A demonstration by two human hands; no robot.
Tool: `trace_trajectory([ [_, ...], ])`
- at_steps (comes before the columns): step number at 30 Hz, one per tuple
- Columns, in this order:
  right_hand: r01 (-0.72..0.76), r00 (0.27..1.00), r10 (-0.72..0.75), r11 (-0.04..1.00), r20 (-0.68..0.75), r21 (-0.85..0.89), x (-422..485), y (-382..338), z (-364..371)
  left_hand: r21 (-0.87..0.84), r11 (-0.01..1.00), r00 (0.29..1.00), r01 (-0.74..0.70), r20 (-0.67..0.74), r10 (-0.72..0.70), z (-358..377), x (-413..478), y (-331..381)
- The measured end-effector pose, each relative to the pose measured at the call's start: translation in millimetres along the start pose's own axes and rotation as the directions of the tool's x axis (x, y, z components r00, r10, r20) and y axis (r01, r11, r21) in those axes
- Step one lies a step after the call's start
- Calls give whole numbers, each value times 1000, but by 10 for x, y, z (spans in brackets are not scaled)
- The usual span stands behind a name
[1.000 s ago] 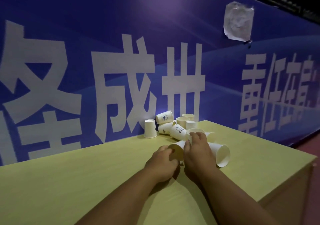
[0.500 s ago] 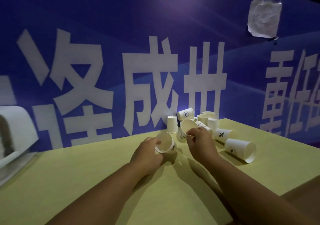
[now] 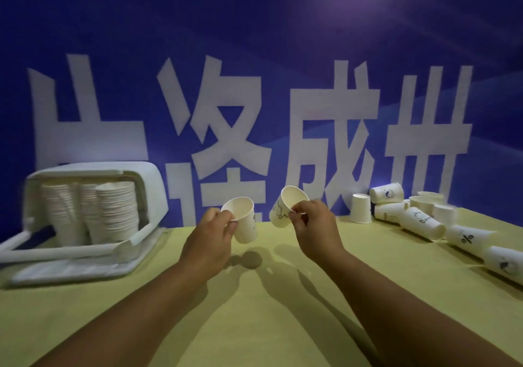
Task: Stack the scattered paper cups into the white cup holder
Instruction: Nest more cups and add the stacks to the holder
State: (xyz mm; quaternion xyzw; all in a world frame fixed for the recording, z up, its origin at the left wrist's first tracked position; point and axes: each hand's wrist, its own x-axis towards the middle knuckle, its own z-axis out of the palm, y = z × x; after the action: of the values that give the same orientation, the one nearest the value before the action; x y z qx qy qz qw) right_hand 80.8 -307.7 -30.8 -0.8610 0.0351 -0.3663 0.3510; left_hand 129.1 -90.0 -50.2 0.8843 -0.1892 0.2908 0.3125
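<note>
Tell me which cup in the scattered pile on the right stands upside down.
The plain white cup at the pile's left end: it stands on its rim, base up. Its neighbours lie on their sides or stand mouth up.

Setting: an indoor event or display-type space; the exact kind of venue cannot be determined. Evidence:

- A large blue printed banner [image 3: 254, 41] fills the upper frame as a backdrop and carries oversized white characters [image 3: 226, 129].
- A plain yellow-green worktop [image 3: 254, 324] stands directly against it.
- At left, a white cup holder [image 3: 147, 180] contains tall stacks of disposable cups [image 3: 116, 211].
- At right, printed paper cups [image 3: 421, 222] lie loose.
- Lighting is dim.
</note>
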Motion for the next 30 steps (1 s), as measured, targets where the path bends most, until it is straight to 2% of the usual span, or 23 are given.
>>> trace_trajectory([
  [7,69,997,-74,985,23,156,-1,-669,687,38,998,986,-41,-161,47,-579,102,-619],
  [14,122,992,-125,937,-14,327,65,-1264,1171,26,997,917,-70,-393,75,-859,30,-1037],
  [22,153,988,-131,861,-81,484,84,-1806,1602,68,997,898,-46,-435,72,-1367,-36,-1168],
  [26,150,989,-119,817,-92,557,39,-2110,1728,82,997,921,-7,-387,38,-1661,-32,-1352],
  [30,175,984,-160,826,-75,536,-53,-2261,1833,70,997,945,34,-326,-9,-1952,-39,-1537],
])
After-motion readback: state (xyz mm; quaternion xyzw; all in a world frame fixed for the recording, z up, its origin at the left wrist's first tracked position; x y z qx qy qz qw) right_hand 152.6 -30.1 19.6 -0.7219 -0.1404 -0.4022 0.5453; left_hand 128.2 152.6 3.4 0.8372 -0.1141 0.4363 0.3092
